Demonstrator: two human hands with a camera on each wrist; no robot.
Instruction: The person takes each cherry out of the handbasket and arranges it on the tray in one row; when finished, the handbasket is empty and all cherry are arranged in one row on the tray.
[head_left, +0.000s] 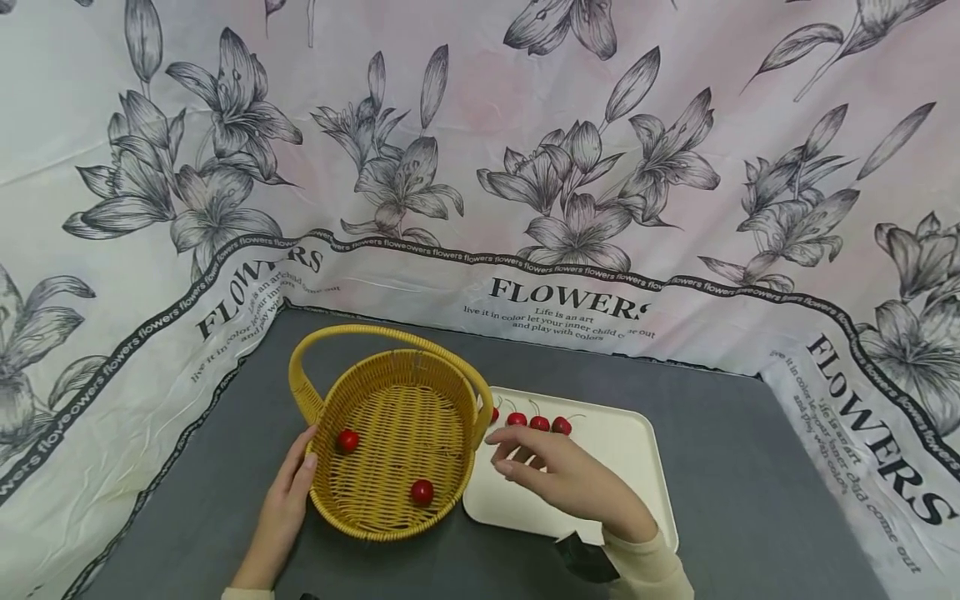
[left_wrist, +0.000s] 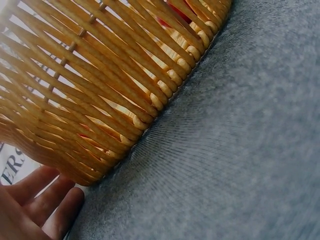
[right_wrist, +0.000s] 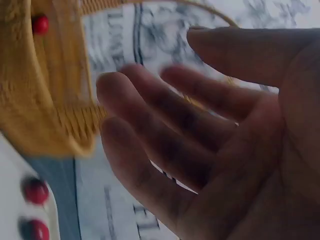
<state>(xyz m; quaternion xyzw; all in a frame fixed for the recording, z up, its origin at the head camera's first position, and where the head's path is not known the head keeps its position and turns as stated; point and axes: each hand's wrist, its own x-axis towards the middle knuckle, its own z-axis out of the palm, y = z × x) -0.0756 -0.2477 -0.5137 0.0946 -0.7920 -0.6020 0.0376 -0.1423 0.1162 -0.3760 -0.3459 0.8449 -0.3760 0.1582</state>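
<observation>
A yellow wicker basket (head_left: 397,450) with a tall handle holds two red cherries, one (head_left: 347,441) at its left side and one (head_left: 422,492) near the front. My left hand (head_left: 285,504) rests against the basket's left side; in the left wrist view its fingers (left_wrist: 67,200) touch the woven wall (left_wrist: 90,85). Above the white tray (head_left: 615,450), just right of the basket, my right hand (head_left: 573,479) hovers with relaxed, slightly bent fingers and nothing in them. Several cherries (head_left: 539,423) with stems lie in a row along the tray's back edge.
A grey cloth (head_left: 720,467) covers the table. Behind it and at both sides hangs a white and pink curtain (head_left: 450,167) printed with flowers and lettering. The basket's handle (head_left: 375,332) arches over its back.
</observation>
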